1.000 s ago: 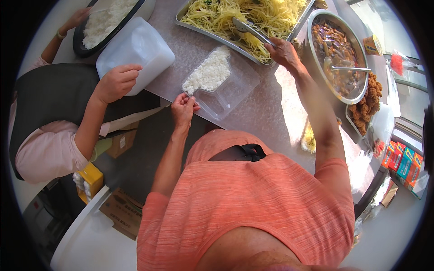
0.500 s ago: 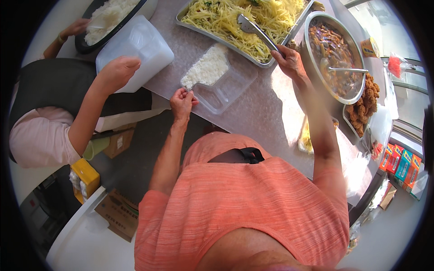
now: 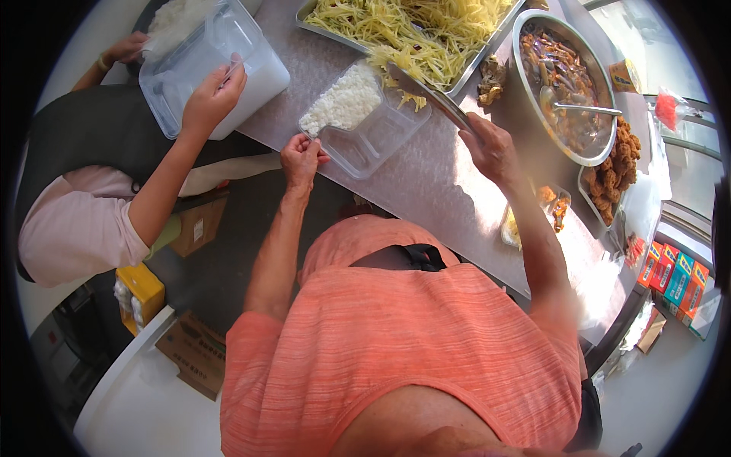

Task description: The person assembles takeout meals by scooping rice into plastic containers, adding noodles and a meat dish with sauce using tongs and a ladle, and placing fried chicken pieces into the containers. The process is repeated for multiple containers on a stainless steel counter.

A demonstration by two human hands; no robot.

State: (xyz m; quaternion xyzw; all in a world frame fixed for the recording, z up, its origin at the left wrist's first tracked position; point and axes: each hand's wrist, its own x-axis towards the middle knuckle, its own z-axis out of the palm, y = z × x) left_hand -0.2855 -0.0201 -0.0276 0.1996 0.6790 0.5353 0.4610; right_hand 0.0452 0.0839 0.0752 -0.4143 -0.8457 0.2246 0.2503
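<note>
My left hand (image 3: pixel 302 158) pinches the near left corner of a clear plastic takeaway container (image 3: pixel 352 158). White rice (image 3: pixel 346 99) fills its left compartment. In my right hand (image 3: pixel 491 151) are metal tongs (image 3: pixel 435 100), their tips over the far end of the container. Pale yellow shredded potato (image 3: pixel 412 97) hangs beneath the tips at the far right compartment; whether it rests there I cannot tell. Just beyond stands a metal tray (image 3: pixel 335 38) heaped with more shreds.
To the left a co-worker's hand (image 3: pixel 215 95) holds a clear container (image 3: pixel 171 95) beside a container stack (image 3: pixel 263 72); the other handles rice (image 3: pixel 181 27). On the right are a steel basin (image 3: pixel 582 158) of eggplant-like stew with a ladle (image 3: pixel 582 109), fried pieces (image 3: pixel 611 179) and a small filled container (image 3: pixel 511 228).
The tongs have swung from the potato tray toward me, bringing shreds over the container. My container has shifted slightly left. The co-worker has lifted a clear container from the stack.
</note>
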